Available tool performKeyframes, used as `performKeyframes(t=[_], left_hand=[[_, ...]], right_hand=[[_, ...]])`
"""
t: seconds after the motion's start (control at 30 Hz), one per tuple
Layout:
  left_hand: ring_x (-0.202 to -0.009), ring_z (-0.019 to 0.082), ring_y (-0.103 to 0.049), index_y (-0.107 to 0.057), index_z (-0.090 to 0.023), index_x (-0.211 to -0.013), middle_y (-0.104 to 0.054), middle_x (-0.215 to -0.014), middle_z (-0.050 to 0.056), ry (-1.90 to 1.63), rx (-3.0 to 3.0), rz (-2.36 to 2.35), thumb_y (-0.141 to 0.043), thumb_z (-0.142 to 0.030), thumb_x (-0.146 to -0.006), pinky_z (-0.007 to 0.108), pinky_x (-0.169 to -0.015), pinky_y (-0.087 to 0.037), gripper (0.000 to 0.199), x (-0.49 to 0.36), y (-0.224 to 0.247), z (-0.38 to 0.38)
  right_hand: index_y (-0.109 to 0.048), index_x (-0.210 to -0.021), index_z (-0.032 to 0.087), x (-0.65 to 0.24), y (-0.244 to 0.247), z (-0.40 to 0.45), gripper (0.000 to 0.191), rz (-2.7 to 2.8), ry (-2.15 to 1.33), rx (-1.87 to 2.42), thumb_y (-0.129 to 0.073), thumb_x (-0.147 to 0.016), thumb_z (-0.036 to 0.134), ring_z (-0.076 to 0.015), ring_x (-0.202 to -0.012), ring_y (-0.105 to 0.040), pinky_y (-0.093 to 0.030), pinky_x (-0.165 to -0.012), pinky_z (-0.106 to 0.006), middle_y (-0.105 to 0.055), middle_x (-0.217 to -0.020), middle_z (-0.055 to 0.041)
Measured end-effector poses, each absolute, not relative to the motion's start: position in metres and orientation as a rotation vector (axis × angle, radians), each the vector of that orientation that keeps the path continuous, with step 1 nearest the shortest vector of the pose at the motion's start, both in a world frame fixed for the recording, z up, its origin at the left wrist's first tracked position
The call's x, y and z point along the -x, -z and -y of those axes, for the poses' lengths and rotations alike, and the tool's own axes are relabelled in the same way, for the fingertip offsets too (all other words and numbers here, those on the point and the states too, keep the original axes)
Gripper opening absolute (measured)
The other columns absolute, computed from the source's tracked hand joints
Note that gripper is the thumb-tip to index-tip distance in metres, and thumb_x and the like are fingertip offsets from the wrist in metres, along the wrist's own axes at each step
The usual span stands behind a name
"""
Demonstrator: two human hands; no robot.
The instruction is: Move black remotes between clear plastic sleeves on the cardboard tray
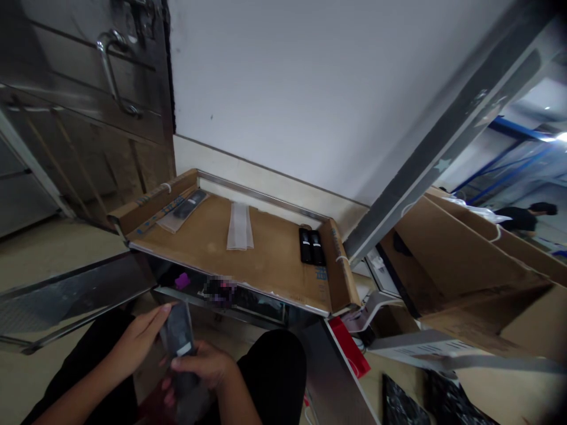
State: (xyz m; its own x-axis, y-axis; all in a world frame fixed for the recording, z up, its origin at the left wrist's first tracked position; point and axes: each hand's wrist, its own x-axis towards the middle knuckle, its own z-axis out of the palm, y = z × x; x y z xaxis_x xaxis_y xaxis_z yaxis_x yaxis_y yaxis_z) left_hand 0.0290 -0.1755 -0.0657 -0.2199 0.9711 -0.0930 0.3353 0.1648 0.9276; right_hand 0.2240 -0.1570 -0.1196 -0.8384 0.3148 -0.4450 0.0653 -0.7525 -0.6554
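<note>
Above my lap, a dark flat item in a clear sleeve [178, 330] with a small white label is held between both hands. My left hand [144, 333] pinches its upper left edge. My right hand [204, 363] wraps round its lower part, the thumb just below the label. On the cardboard-lined table [274, 260], a similar sleeved dark item [190, 203] lies at the left end. An empty-looking translucent sleeve [240, 227] lies near the middle. Two black items with white labels [312, 247] lie side by side at the right end.
Under the tabletop, an open shelf [261, 310] holds a purple object [181, 280]. Large cardboard boxes [469, 248] stand at the right, near a red bag [349, 348] and black plastic bags [401, 401]. A person [522, 217] in dark clothing is in the right background.
</note>
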Motion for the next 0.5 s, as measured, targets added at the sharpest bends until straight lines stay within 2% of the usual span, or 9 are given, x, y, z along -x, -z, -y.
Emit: performKeyframes(t=[0.27, 0.4, 0.5], left_hand=[[-0.096, 0.025, -0.076, -0.078, -0.023, -0.105, -0.079, -0.103, 0.005, -1.091, -1.577, -1.887, -0.044, -0.058, -0.094, 0.031, -0.091, -0.059, 0.05, -0.028, 0.058, 0.178], [-0.098, 0.025, -0.076, -0.078, -0.021, -0.104, -0.079, -0.103, 0.009, -1.107, -1.753, -1.947, -0.044, -0.055, -0.094, 0.029, -0.094, -0.058, 0.05, -0.028, 0.04, 0.178], [-0.099, 0.024, -0.075, -0.079, -0.024, -0.105, -0.079, -0.106, 0.006, -1.031, -1.803, -1.861, -0.043, -0.057, -0.094, 0.028, -0.094, -0.057, 0.05, -0.032, 0.031, 0.177]], right_hand=[[-0.07, -0.096, 0.013, -0.22, 0.127, 0.156, 0.076, 1.044, -2.659, 0.926, -0.098, -0.037, 0.051, -0.0177, -0.064, -0.067, -0.053, -0.07, -0.034, -0.071, -0.079, -0.0046], [-0.074, -0.093, 0.014, -0.217, 0.126, 0.152, 0.072, 1.163, -2.551, 1.096, -0.1, -0.033, 0.044, -0.014, -0.07, -0.064, -0.05, -0.074, -0.029, -0.071, -0.082, -0.0012], [-0.076, -0.094, 0.018, -0.216, 0.13, 0.149, 0.067, 1.24, -2.498, 1.1, -0.1, -0.035, 0.039, -0.0128, -0.074, -0.063, -0.049, -0.074, -0.026, -0.071, -0.086, 0.0006]])
